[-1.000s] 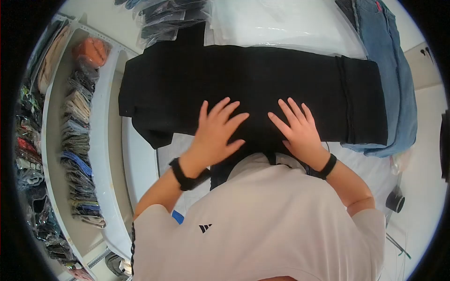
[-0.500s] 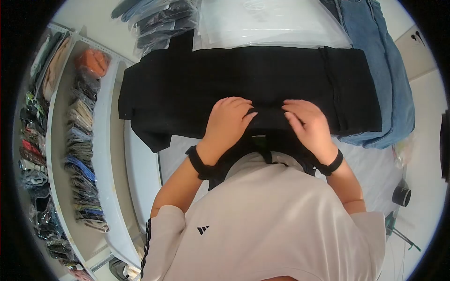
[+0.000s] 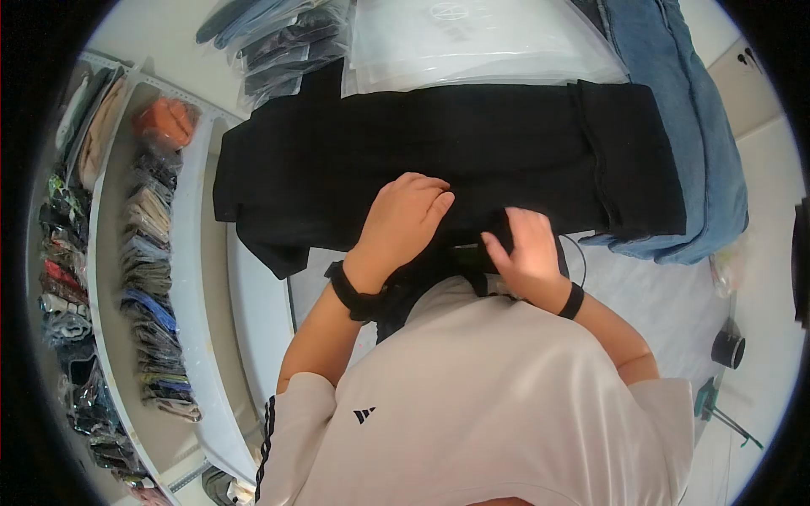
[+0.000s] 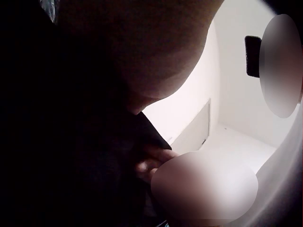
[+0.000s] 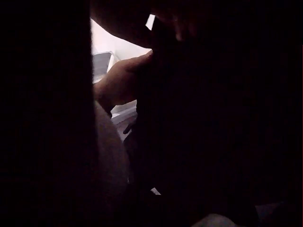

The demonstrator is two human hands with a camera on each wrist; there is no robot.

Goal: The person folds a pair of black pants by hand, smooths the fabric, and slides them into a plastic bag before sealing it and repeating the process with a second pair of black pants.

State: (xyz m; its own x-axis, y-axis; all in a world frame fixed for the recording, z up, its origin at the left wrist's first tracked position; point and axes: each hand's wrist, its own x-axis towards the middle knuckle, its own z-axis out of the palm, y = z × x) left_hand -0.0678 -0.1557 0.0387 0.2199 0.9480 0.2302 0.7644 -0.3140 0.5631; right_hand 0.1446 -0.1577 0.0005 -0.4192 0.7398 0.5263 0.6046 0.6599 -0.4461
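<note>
A long black garment [image 3: 472, 135] lies spread across the table, with a raised seam near its right end. My left hand [image 3: 402, 218] pinches its near edge, left of the middle, thumb against the curled fingers. Lower and closer to the body, my right hand [image 3: 531, 260] holds the cloth of the near side, thumb apart from the fingers and dark fabric between them. In the left wrist view, the left hand [image 4: 156, 61] is in shadow against black cloth. Most of the right wrist view is dark, with part of a hand [image 5: 125, 78] showing; the fingertips' grip is hidden.
Blue jeans [image 3: 713, 169] lie beneath the garment's right end. Behind it are clear plastic bags [image 3: 481, 46] and a stack of bagged clothes [image 3: 295, 46]. A shelf [image 3: 215, 337] with bagged garments stands at left. A black cylindrical object [image 3: 728, 349] sits at right.
From lying flat with spread fingers, both hands have curled onto the garment's near side. The right hand has then come down towards the body, drawing in cloth. The head view has shifted slightly.
</note>
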